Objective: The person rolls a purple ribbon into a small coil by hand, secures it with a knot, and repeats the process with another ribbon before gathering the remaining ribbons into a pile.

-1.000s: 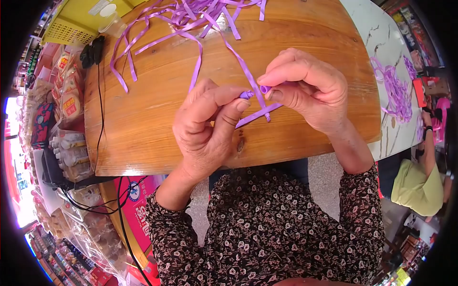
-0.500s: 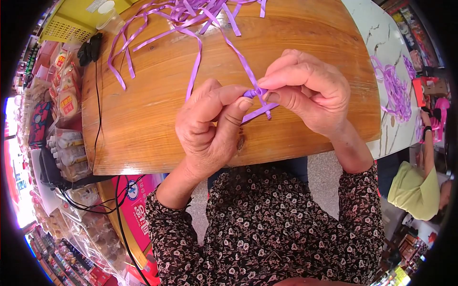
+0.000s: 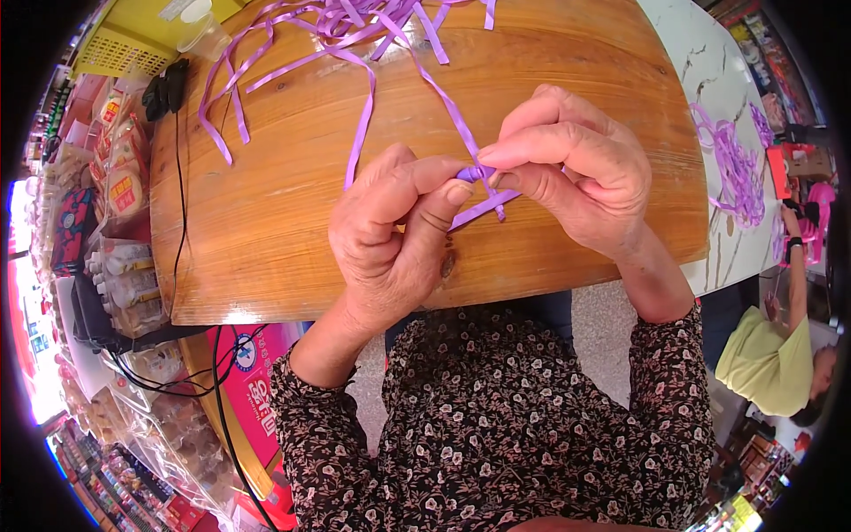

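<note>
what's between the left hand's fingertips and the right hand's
In the head view, a small purple fitting spans from the left hand to the right hand, with purple ribbon just below.

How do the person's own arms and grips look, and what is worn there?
The left sleeve and right sleeve are black, with small pale flowers and pinkish leaves, and stop short of full length. No glove, ring or bracelet shows on the left grip or the right grip.
</note>
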### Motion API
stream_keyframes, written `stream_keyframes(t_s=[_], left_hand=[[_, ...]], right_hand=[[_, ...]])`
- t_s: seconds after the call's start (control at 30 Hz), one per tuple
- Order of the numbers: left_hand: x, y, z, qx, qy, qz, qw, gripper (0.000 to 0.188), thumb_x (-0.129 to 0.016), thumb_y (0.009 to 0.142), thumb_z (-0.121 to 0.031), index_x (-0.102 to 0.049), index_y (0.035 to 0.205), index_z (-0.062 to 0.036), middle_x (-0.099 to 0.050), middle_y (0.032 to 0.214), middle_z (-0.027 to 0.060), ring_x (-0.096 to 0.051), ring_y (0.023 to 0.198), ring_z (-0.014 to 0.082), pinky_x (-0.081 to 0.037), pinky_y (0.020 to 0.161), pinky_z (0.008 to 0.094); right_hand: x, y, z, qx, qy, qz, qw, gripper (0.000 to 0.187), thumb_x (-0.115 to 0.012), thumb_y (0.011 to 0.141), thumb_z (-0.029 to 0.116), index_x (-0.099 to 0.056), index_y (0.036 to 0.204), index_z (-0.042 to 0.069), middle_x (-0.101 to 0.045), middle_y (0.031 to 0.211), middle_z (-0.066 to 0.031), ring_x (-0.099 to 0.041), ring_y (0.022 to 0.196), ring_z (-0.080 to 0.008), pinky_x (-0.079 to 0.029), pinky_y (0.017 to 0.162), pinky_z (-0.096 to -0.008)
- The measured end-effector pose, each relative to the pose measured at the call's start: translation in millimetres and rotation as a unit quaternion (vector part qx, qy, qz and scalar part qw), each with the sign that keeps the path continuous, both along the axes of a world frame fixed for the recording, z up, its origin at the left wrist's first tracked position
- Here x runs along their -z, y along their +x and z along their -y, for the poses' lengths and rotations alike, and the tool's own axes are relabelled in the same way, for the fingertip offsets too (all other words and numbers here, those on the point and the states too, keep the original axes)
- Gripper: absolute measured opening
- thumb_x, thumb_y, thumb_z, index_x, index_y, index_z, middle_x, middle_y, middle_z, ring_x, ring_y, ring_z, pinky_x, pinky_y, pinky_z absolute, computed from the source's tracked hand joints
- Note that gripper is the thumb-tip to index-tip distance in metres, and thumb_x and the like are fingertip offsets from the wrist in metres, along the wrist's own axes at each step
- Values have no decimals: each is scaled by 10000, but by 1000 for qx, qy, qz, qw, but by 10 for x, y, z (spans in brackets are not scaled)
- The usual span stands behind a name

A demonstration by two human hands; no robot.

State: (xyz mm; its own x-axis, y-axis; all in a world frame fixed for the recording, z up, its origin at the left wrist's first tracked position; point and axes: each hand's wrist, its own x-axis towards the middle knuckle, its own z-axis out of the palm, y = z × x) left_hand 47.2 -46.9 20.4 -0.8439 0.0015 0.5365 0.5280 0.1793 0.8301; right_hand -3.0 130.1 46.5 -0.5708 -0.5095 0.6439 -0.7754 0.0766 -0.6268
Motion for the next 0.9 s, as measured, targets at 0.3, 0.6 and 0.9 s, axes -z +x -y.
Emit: stream_keyframes(t_s=[0.3,0.6,0.9], left_hand=[[-1,16,-3,28,21,55,998,77,-633,797,8,-656,869,-7,-453,602,-8,-400,553,82,-315,492,231],[5,12,-67,63,98,54,992,88,-613,816,0,-663,889,2,-467,626,-13,-401,571,73,-318,509,217],[-43,9,-38,26,11,51,998,77,-638,788,14,-666,853,-15,-466,605,-8,-398,548,84,-314,486,227]], right_hand=[[-18,19,4,6,19,1,1000,155,-699,710,-10,-645,855,-15,-585,791,-85,-543,656,-138,-427,539,-226],[-5,41,8,-3,-23,52,998,136,-689,722,-19,-625,842,-27,-588,787,-91,-541,653,-140,-428,536,-225],[-19,4,-21,21,25,-95,995,157,-695,711,15,-640,853,-22,-582,772,-98,-520,618,-166,-384,506,-250]])
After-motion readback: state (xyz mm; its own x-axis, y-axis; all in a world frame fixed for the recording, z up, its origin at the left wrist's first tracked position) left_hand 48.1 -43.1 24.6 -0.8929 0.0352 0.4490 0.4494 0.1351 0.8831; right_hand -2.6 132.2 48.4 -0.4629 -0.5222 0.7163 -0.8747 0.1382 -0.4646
